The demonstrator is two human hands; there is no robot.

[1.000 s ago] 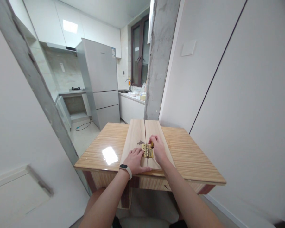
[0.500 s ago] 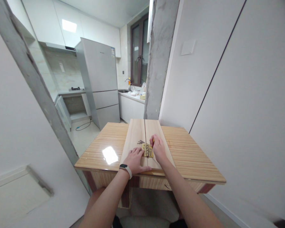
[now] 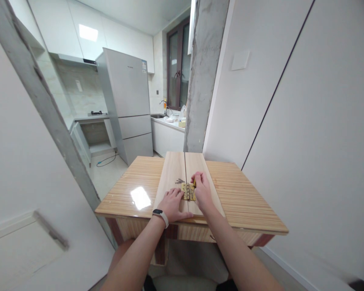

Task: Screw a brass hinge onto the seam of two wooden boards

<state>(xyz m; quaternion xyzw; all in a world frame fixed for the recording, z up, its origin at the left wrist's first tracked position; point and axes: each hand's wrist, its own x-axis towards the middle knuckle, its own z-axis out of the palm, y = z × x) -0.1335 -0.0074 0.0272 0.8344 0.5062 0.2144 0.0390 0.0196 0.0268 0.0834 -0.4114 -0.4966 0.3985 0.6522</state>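
Observation:
Two pale wooden boards lie side by side on the table, a left board (image 3: 173,167) and a right board (image 3: 197,165), with a narrow gap between them. A brass hinge (image 3: 188,192) sits across the gap. My left hand (image 3: 171,204) rests spread on the left board, its fingertips at the hinge's left leaf and its thumb reaching over the gap. In my right hand (image 3: 204,192) is a small screwdriver with a yellow handle (image 3: 195,182), held over the hinge's right leaf; its tip is hard to make out. Several screws (image 3: 179,181) lie loose just above the hinge.
The boards lie on a wood-grain table (image 3: 245,198) with a drawer below its front edge. A white wall (image 3: 306,141) stands close on the right. Beyond the table are a grey refrigerator (image 3: 132,89) and a kitchen counter (image 3: 170,123) with a sink.
My right hand has turned and shifted very slightly, with the screwdriver still in it. The left hand, hinge, boards and screws look unmoved.

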